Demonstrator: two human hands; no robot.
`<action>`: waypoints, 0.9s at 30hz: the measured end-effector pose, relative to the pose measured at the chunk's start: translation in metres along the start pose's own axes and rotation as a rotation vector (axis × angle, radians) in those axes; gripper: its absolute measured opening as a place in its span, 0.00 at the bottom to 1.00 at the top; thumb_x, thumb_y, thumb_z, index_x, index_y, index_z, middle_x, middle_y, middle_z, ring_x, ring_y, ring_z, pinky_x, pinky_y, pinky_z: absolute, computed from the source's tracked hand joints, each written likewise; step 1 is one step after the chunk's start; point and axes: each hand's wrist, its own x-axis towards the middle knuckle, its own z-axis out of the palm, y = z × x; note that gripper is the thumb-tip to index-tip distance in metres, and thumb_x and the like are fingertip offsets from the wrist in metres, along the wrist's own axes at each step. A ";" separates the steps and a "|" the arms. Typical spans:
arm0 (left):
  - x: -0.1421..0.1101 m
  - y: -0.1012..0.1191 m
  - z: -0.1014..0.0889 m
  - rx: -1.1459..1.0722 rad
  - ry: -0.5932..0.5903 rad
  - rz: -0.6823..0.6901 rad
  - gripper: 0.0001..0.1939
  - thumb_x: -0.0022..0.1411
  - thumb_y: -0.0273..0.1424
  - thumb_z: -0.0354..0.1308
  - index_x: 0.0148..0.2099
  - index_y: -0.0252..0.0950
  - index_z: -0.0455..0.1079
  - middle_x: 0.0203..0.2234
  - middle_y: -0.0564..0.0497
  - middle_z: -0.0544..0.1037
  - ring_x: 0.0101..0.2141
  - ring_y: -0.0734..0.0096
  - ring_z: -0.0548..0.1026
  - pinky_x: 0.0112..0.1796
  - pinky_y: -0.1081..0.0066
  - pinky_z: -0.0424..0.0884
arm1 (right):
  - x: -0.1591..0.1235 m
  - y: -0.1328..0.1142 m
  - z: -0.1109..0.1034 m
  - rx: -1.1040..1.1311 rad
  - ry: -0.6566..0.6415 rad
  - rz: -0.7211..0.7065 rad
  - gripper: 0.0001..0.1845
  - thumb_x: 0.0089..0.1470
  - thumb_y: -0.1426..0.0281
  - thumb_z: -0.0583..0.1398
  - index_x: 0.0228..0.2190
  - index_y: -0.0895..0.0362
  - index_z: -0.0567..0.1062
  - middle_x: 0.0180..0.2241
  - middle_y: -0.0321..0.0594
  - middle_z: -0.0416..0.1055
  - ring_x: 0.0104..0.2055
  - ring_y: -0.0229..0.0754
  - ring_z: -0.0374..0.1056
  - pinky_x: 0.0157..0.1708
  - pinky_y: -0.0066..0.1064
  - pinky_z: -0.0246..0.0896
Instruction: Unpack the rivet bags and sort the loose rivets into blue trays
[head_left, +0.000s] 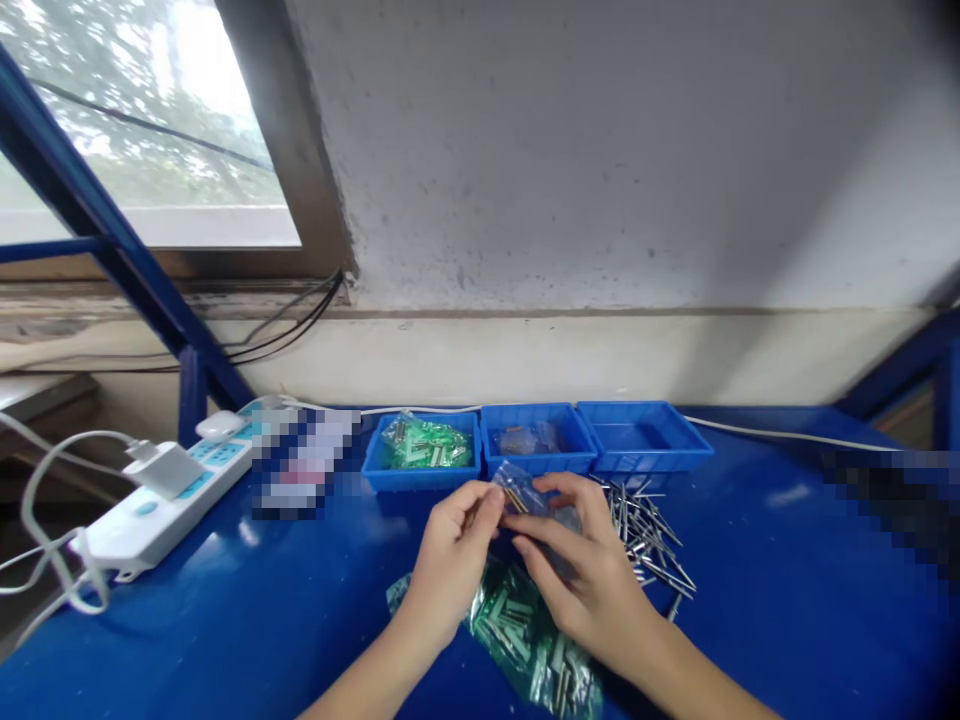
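Note:
Between my two hands is a small clear plastic bag point(517, 484) with a few thin brass-coloured pins inside. My left hand point(455, 545) pinches its left edge between thumb and fingers. On the other side, my right hand point(577, 555) has its fingers bent around the bag's right part. Below my hands lie green-tinted plastic bags point(517, 630) holding small metal pieces, partly covered by my wrists. A loose heap of thin silver metal rods point(649, 540) spreads on the blue table just right of my right hand.
Three blue bins stand along the back: the left bin point(421, 478) holds green bags, the middle bin point(540, 462) clear bags, the right bin point(652, 460) shows a bare floor. A white power strip point(161, 510) with plugs and cables lies at left, beside a blurred flat object point(309, 465).

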 end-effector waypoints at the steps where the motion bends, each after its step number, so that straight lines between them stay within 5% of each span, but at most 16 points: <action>1: 0.000 -0.001 0.000 0.034 0.036 0.044 0.12 0.64 0.37 0.51 0.36 0.35 0.69 0.26 0.52 0.73 0.27 0.73 0.70 0.28 0.74 0.66 | 0.001 0.000 0.000 0.010 0.006 0.052 0.11 0.54 0.71 0.57 0.39 0.52 0.76 0.46 0.47 0.60 0.49 0.49 0.58 0.44 0.43 0.61; 7: -0.006 -0.010 -0.002 0.500 0.074 0.648 0.10 0.62 0.25 0.51 0.38 0.39 0.73 0.32 0.49 0.72 0.33 0.69 0.70 0.34 0.69 0.68 | 0.009 0.003 -0.004 0.379 -0.093 0.508 0.20 0.59 0.59 0.50 0.26 0.57 0.73 0.25 0.37 0.64 0.29 0.38 0.62 0.30 0.31 0.59; 9: -0.007 -0.013 -0.001 0.618 0.025 0.697 0.12 0.63 0.23 0.49 0.40 0.40 0.73 0.33 0.48 0.71 0.34 0.68 0.69 0.34 0.68 0.68 | 0.011 0.007 -0.002 0.455 -0.123 0.597 0.19 0.58 0.58 0.51 0.25 0.58 0.72 0.22 0.35 0.64 0.25 0.36 0.60 0.25 0.28 0.55; 12: -0.007 -0.012 0.001 0.694 -0.067 0.597 0.11 0.63 0.25 0.49 0.45 0.39 0.70 0.37 0.47 0.71 0.38 0.65 0.69 0.39 0.64 0.69 | 0.013 0.015 -0.002 0.379 -0.065 0.604 0.16 0.56 0.59 0.54 0.27 0.59 0.73 0.21 0.35 0.66 0.22 0.35 0.59 0.23 0.28 0.55; 14: -0.009 -0.009 0.002 0.702 -0.132 0.510 0.10 0.63 0.29 0.51 0.46 0.39 0.69 0.37 0.47 0.72 0.40 0.64 0.69 0.42 0.61 0.69 | 0.015 0.021 -0.010 0.261 0.123 0.547 0.14 0.54 0.61 0.56 0.29 0.59 0.73 0.22 0.36 0.68 0.23 0.36 0.61 0.23 0.28 0.56; 18: -0.017 0.001 0.006 0.725 -0.294 0.417 0.16 0.57 0.40 0.58 0.47 0.41 0.69 0.39 0.48 0.73 0.42 0.59 0.70 0.43 0.55 0.68 | 0.020 0.031 -0.039 -0.061 0.725 0.243 0.07 0.49 0.71 0.62 0.33 0.57 0.71 0.27 0.37 0.66 0.25 0.36 0.61 0.25 0.29 0.59; 21: -0.022 0.005 0.007 0.735 -0.364 0.397 0.18 0.56 0.42 0.59 0.48 0.43 0.69 0.40 0.48 0.74 0.42 0.57 0.70 0.44 0.53 0.66 | 0.024 0.039 -0.052 -0.286 0.947 -0.070 0.14 0.42 0.78 0.64 0.33 0.55 0.70 0.30 0.37 0.65 0.29 0.38 0.63 0.29 0.32 0.61; 24: -0.020 0.006 0.005 0.749 -0.376 0.389 0.15 0.58 0.39 0.57 0.48 0.44 0.69 0.39 0.49 0.75 0.40 0.57 0.71 0.44 0.52 0.64 | 0.028 0.049 -0.045 -0.427 0.788 -0.191 0.13 0.44 0.80 0.62 0.32 0.54 0.70 0.31 0.39 0.68 0.36 0.43 0.66 0.37 0.38 0.62; 27: -0.014 0.007 0.001 0.785 -0.373 0.407 0.13 0.59 0.37 0.56 0.46 0.44 0.70 0.37 0.50 0.75 0.39 0.59 0.71 0.42 0.56 0.64 | 0.028 0.060 -0.027 -0.440 0.309 -0.103 0.10 0.49 0.75 0.59 0.36 0.54 0.73 0.36 0.42 0.72 0.49 0.51 0.62 0.49 0.49 0.55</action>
